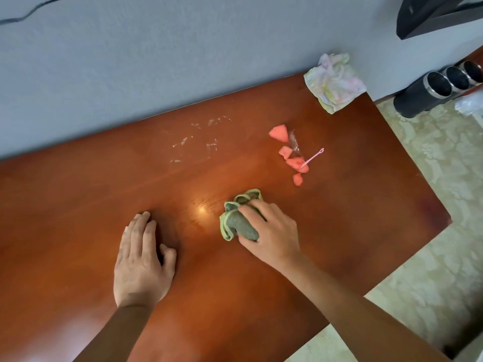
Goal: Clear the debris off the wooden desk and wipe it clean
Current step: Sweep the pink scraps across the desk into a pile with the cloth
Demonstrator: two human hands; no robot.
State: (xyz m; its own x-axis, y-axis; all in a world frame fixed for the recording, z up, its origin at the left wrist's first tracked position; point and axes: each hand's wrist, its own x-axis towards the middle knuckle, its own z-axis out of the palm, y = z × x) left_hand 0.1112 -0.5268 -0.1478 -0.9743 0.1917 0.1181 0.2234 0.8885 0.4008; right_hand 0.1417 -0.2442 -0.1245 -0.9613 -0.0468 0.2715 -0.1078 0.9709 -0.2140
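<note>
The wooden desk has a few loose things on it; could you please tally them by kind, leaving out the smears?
Pink watermelon chunks: 4
Pink plastic fruit pick: 1
Clear plastic wrapper scrap: 1
Crumpled stained paper napkin: 1
Green-edged grey cleaning cloth, under the right hand: 1
Total: 8

One head-worn view looks steeply down, close over the wooden desk point(78, 205), facing the wall point(156, 61).
</note>
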